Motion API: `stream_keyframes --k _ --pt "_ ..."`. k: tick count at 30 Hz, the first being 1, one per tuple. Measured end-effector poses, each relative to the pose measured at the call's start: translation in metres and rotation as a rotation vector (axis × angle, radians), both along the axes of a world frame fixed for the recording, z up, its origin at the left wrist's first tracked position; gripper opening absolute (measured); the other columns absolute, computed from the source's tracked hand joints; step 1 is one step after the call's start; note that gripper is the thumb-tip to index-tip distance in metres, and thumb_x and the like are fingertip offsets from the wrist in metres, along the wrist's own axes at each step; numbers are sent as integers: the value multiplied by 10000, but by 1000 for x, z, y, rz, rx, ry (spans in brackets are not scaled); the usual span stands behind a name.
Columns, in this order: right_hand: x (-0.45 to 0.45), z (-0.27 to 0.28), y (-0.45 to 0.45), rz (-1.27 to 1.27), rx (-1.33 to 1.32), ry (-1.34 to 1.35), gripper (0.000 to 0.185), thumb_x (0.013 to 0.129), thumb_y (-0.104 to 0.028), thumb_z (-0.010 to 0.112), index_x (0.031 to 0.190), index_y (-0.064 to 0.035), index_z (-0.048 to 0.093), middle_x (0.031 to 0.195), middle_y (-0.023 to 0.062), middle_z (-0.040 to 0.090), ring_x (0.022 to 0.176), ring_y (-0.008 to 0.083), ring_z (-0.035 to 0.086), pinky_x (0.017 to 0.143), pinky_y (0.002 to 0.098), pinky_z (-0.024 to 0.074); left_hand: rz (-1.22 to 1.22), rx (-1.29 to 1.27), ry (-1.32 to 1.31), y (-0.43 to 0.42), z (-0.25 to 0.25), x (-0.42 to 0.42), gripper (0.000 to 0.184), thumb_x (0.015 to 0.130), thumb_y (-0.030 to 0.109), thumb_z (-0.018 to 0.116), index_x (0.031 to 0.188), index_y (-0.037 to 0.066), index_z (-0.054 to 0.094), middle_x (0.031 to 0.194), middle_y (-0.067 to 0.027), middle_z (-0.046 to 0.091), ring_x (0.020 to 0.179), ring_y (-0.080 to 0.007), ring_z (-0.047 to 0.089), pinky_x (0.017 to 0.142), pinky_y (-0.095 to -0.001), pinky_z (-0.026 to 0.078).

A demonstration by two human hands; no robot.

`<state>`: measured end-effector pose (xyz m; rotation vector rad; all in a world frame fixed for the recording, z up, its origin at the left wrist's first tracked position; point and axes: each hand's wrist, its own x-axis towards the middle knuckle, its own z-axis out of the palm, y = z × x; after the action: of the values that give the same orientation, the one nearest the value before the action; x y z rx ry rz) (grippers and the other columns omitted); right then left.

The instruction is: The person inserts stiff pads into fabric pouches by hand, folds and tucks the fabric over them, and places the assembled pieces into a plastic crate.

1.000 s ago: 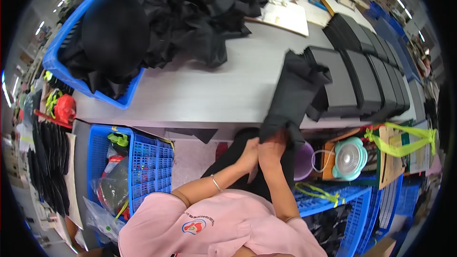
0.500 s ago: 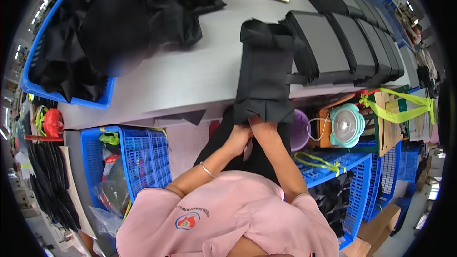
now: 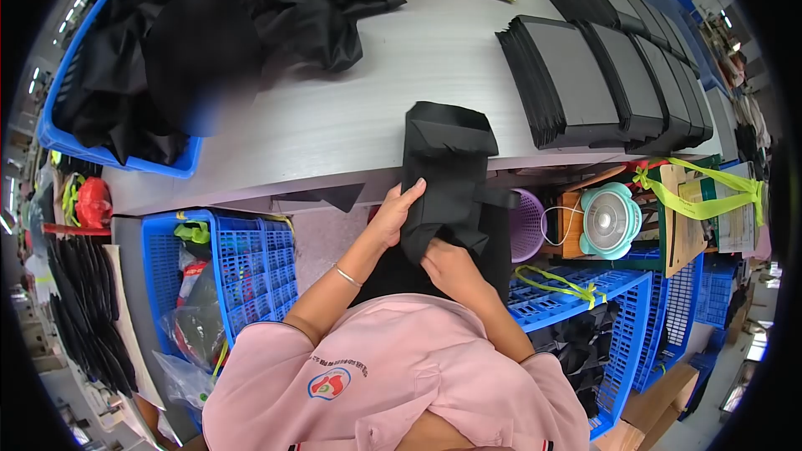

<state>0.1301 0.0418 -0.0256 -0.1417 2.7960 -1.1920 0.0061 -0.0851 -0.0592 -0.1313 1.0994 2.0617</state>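
Note:
A black fabric pouch [image 3: 447, 171] with folded ends and a strap or tab [image 3: 497, 197] on its right side is held in front of my body. Its far end rests over the table's front edge. My left hand [image 3: 394, 213] grips its left side, thumb on top and the other fingers hidden behind. At the near end, my right hand [image 3: 455, 269] is closed on the fabric, with some fingertips tucked out of sight in the fold.
Stacks of flat black pieces [image 3: 572, 75] stand on the table [image 3: 334, 125] at right. A blue crate [image 3: 196, 154] heaped with black fabric [image 3: 322, 21] sits at left. Below are blue baskets [image 3: 259, 263], a purple basket [image 3: 526, 225] and a small fan [image 3: 610, 219].
The pouch has come nearer my body and away from the stacks. My left hand has shifted from its near end up to its left side; the right hand has lowered with the near end.

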Motion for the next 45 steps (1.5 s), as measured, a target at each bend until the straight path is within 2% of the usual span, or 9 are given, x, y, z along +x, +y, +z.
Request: stream_keyframes --k 3,6,9,13,16,19,36,40,45 --pt "7 80 16 -325 -741 -2 124 874 31 596 932 39 705 929 134 717 744 199 696 672 298 559 -24 -36 48 0 2 6 460 978 319 625 1314 24 518 1209 -85 632 1058 -164 627 912 -327 525" --pt "-8 86 57 -598 -190 438 124 896 -23 629 991 36 681 949 137 702 865 235 671 802 320 517 -91 -2 24 -5 13 15 456 982 309 620 1316 16 517 1215 -88 631 1064 -169 630 915 -325 527" --pt "-19 57 91 -493 -123 283 319 927 -178 648 1147 51 619 973 140 697 935 229 658 876 329 485 -142 12 55 -7 22 23 461 991 309 606 1326 6 516 1231 -92 630 1080 -175 630 929 -324 523" --pt "-16 36 96 -491 -981 -278 236 889 -221 716 741 -39 690 694 -38 632 668 32 535 628 204 397 -271 122 -22 -26 10 13 489 988 357 599 1314 -3 540 1225 -90 639 1081 -172 634 935 -320 521" --pt "-13 31 88 -400 -1058 -407 160 863 -146 714 926 1 706 803 -12 665 694 69 577 644 230 449 -240 199 -91 -29 3 16 483 986 363 601 1304 3 554 1212 -84 646 1076 -169 638 929 -314 525" --pt "-16 48 77 -483 -750 -254 206 861 -146 717 996 8 702 849 1 681 738 65 593 672 218 461 -232 100 -59 -33 3 15 473 990 357 595 1304 5 556 1211 -85 647 1064 -168 644 924 -312 531" --pt "-23 3 76 -574 -732 -294 189 804 -188 781 907 -50 703 790 -42 642 656 36 520 578 217 390 -208 95 28 -32 -2 22 482 980 376 605 1261 -16 586 1163 -84 675 1029 -167 662 906 -316 541" --pt "-29 32 69 -536 -1078 -427 259 786 -249 803 917 -40 723 796 1 669 674 50 538 605 212 394 -189 -22 25 -26 -15 8 471 995 395 576 1243 -4 593 1150 -77 677 1006 -141 659 883 -289 542" --pt "-50 2 79 -538 -516 -174 377 718 -242 829 932 36 690 798 62 713 721 139 649 678 303 501 -45 28 39 -17 5 13 383 939 257 686 1203 -11 613 1095 -82 689 938 -134 666 835 -277 550"
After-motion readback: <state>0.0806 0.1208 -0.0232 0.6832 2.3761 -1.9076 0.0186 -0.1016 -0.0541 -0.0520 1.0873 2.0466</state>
